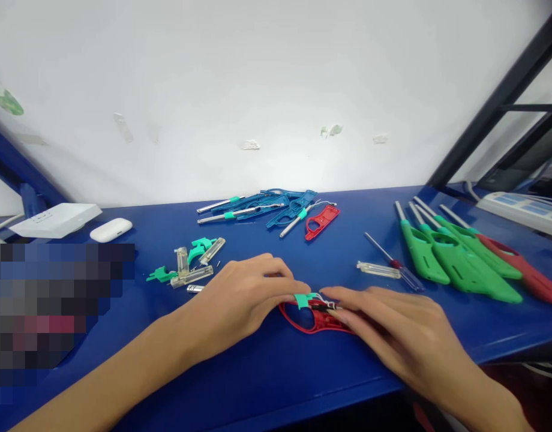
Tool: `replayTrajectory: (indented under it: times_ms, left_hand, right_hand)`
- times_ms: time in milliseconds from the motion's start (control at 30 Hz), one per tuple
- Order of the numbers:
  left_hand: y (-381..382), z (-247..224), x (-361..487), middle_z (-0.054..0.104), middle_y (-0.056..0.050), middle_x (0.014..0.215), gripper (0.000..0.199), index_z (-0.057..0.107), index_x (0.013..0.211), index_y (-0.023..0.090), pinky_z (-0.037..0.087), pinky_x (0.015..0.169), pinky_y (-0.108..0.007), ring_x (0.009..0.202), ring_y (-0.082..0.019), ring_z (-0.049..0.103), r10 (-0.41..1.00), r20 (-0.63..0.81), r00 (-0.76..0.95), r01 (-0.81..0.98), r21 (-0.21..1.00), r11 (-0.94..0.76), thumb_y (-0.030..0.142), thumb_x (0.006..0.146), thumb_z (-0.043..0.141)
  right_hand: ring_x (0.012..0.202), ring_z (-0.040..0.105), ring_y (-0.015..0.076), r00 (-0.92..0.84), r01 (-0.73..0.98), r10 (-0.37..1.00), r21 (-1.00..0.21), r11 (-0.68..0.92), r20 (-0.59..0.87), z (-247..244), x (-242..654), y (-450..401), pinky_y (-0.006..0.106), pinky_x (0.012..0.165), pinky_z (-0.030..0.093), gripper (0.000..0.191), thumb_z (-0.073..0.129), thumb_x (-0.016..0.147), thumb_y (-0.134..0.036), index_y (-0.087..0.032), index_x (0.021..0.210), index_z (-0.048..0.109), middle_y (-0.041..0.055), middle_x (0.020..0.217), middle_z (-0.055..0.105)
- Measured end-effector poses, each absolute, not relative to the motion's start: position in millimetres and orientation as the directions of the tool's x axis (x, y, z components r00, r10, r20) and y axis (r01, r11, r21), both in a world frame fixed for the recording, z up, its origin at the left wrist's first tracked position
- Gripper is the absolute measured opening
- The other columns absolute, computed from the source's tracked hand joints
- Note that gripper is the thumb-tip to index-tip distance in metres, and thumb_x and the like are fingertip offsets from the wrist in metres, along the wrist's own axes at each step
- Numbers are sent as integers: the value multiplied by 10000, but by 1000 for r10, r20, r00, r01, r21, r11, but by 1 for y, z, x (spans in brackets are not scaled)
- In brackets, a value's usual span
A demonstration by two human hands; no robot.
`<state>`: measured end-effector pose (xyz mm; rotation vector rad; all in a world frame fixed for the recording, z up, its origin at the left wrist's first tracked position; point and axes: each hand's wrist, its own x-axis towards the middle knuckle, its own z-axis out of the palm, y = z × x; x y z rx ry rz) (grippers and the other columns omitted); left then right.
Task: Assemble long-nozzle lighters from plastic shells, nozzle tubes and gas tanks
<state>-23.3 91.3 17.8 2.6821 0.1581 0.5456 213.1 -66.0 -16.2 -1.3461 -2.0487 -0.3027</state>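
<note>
In front of me on the table lies a red lighter shell half, its inner side up. My left hand is closed, thumb and fingers pinching a green trigger over the shell's ring. From the right, my right hand pinches a small black igniter piece with a white wire beside it. The igniter piece runs from the trigger into my right fingertips, which hide its end. The shell's right end is covered by my right hand.
Green triggers and clear fuel tanks lie left. Blue shell halves, metal tubes and another red shell half lie behind. Right are a screwdriver, a clear tank, green lighters and a red lighter.
</note>
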Motion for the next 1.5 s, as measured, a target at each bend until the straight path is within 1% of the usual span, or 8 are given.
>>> replayTrajectory:
  times_ms: [100, 200, 333, 567, 833, 1133, 1367, 1500]
  left_hand:
    - [90, 17, -24, 751, -35, 1025, 301, 704, 1346, 207, 480, 724, -284, 899, -175, 671, 173, 396, 902, 43, 315, -948, 154, 1103, 534]
    - [88, 17, -22, 766, -34, 962, 221, 719, 1265, 159, 461, 671, -284, 811, -169, 641, 176, 434, 884, 56, 275, -960, 183, 1085, 593]
    - [87, 15, -20, 777, -34, 980, 167, 743, 1137, 158, 511, 740, -282, 850, -172, 636, 142, 447, 883, 20, 268, -963, 214, 1089, 593]
    - [84, 13, -18, 752, -45, 980, 153, 753, 1101, 159, 516, 727, -291, 849, -178, 631, 149, 445, 883, 31, 262, -965, 200, 1076, 608]
    - [84, 9, -18, 713, -36, 916, 168, 740, 1108, 165, 461, 676, -289, 808, -173, 594, 166, 457, 874, 43, 268, -963, 194, 1091, 575]
    - [83, 9, -18, 692, -9, 953, 177, 727, 1140, 175, 421, 629, -270, 788, -137, 629, 180, 441, 879, 61, 271, -961, 177, 1099, 554]
    - [81, 8, -17, 682, -2, 955, 191, 709, 1114, 169, 345, 552, -295, 710, -133, 596, 181, 459, 870, 86, 220, -972, 201, 1114, 520]
    - [81, 7, -16, 684, -3, 971, 201, 699, 1124, 171, 337, 549, -302, 707, -136, 602, 174, 466, 867, 88, 201, -976, 212, 1123, 502]
  right_hand:
    - [727, 714, 117, -269, 877, 713, -141, 459, 647, -17, 215, -66, 245, 674, 543, 261, 589, 1074, -165, -197, 1325, 652, 1, 940, 783]
    - [723, 691, 115, -288, 867, 704, -136, 479, 649, -17, 216, -67, 253, 664, 538, 268, 595, 1063, -132, -181, 1319, 658, 9, 929, 774]
    - [758, 691, 117, -292, 864, 703, -136, 484, 648, -18, 215, -69, 264, 686, 543, 317, 623, 1045, -110, -178, 1354, 647, 16, 989, 782]
    - [878, 739, 127, -287, 865, 694, -133, 484, 660, -19, 215, -71, 258, 787, 575, 350, 637, 1028, -92, -191, 1362, 655, 27, 1130, 798]
    - [740, 675, 100, -285, 857, 723, -170, 486, 630, -16, 213, -72, 254, 707, 506, 402, 615, 1049, -103, -223, 1433, 596, -11, 1008, 764]
    - [807, 657, 90, -315, 842, 715, -165, 514, 624, -14, 213, -72, 240, 752, 486, 359, 601, 1061, -97, -198, 1405, 597, -3, 1052, 759]
    - [794, 622, 82, -322, 835, 709, -164, 525, 627, -15, 214, -72, 231, 744, 465, 359, 599, 1061, -83, -184, 1405, 607, -7, 1013, 745]
    - [768, 591, 79, -329, 819, 682, -162, 550, 653, -17, 214, -69, 231, 724, 447, 350, 617, 1051, -77, -151, 1392, 625, -5, 972, 725]
